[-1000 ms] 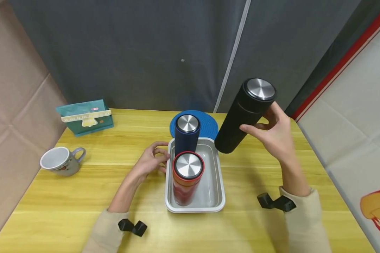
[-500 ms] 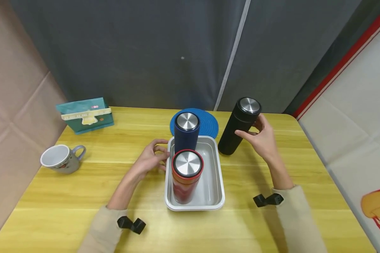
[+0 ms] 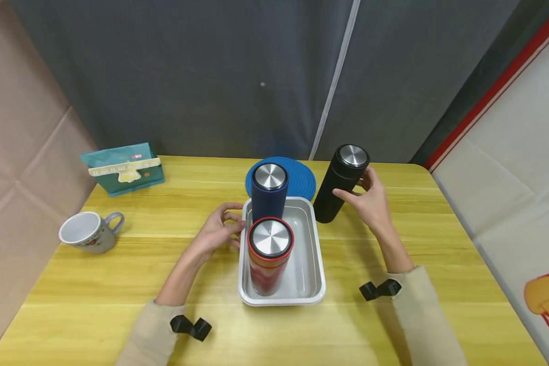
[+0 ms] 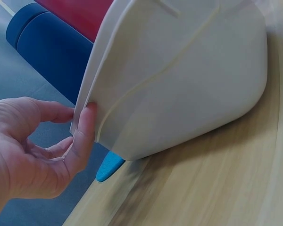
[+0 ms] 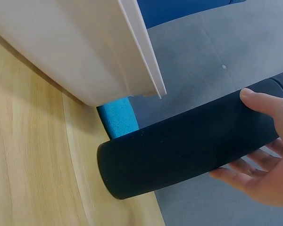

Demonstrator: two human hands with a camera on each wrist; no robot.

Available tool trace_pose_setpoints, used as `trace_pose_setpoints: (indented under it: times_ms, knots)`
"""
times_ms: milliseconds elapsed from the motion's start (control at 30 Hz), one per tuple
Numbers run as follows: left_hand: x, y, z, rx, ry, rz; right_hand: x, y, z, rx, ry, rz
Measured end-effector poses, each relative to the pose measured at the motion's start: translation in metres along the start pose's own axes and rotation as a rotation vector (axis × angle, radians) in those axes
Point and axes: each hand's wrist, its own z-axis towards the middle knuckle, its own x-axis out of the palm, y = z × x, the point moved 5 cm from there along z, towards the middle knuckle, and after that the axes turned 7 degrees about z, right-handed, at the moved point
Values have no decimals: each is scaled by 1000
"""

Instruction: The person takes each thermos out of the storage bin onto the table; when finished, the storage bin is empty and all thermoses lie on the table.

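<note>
Gripping right hand (image 3: pixel 368 201): thumb and fingers were clamped round the upper part of the black bottle (image 3: pixel 331 195).
Black bottle's shift: over the last second it had come down from a raised, tilted hold near the tray's right rim, and lately its top had eased slightly left.
Black bottle's place: its base was down at the table (image 3: pixel 375 315), just right of the tray (image 3: pixel 304 259); whether its full weight rested there, I could not tell.
Lowering: that drop suggested the setting-down was nearly complete, outside the tray, though the grip was unreleased.
Left hand (image 3: pixel 217 231): as before, its fingers pinched the tray's left rim, seemingly steadying it.
Tray's load: the red bottle (image 3: pixel 267 274) and navy bottle (image 3: pixel 269 203) stood unmoved inside, along the left.
</note>
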Motion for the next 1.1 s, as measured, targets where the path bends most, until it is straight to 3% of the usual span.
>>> trace_pose_setpoints:
  times_ms: [367,700,1100]
  knots:
    - [0,1,1,-2,6,3,0,-4,2,13,17,-5]
    - [-1,0,1,7,5,5,3,-5,2,-4,25,108]
    - [-1,1,-1,11,-1,-4,1,-4,-3,8,36,155]
